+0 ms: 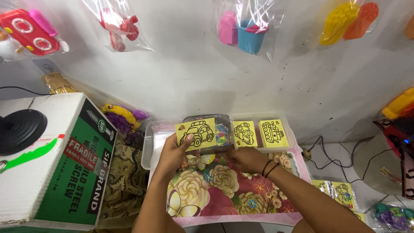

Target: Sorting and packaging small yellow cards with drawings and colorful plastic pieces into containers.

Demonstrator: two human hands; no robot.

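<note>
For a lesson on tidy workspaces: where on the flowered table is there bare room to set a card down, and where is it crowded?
The flowered table is bare between the left hand and right hand, down to its near edge. The far edge is crowded: clear plastic tray, yellow car card in the left hand, two more yellow cards.

Flowered table (215,190) under clear tray (148,149)

There is one view only, from a camera on the person's head. It looks steeply down and forward over both forearms onto the floral table (224,190), close enough that it fills the lower middle, and faces the white wall (181,73) just behind.
</note>
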